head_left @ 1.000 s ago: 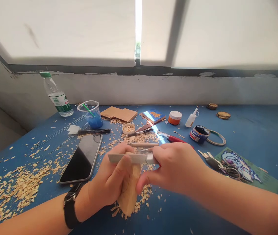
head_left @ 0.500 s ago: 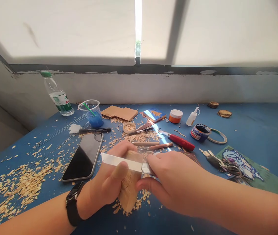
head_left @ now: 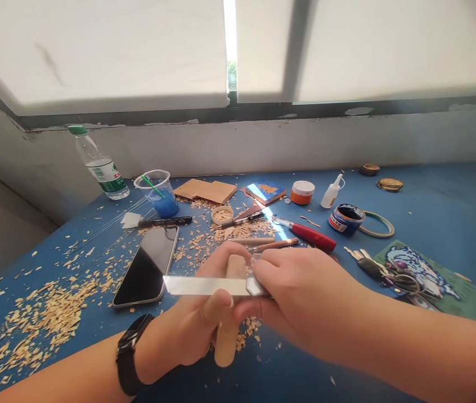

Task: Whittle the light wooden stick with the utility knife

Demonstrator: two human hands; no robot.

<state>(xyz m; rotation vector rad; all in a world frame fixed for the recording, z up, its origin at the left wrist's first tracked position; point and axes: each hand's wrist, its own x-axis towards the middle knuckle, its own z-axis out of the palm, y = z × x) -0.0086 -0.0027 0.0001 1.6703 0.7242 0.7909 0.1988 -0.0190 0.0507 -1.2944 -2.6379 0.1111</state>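
In the head view, above the near part of the desk, we are gripping a pale wooden piece in our left hand, its forefinger curling around the far end, while our right hand is gripping a knife, the grip mostly hiding the handle. The blade is lying crosswise over the wood, its tip pointing toward the desk's left edge; our left thumb is resting at the blade's near side. Whether the cutting edge is biting in, we cannot tell.

Toward the left edge, wood shavings are covering the surface near a phone. At the far left corner, a water bottle is standing near a cup of blue liquid. Nearer the far edge, a red-handled tool is lying beyond our right hand; farther right, keys are partly overlapping a green card.
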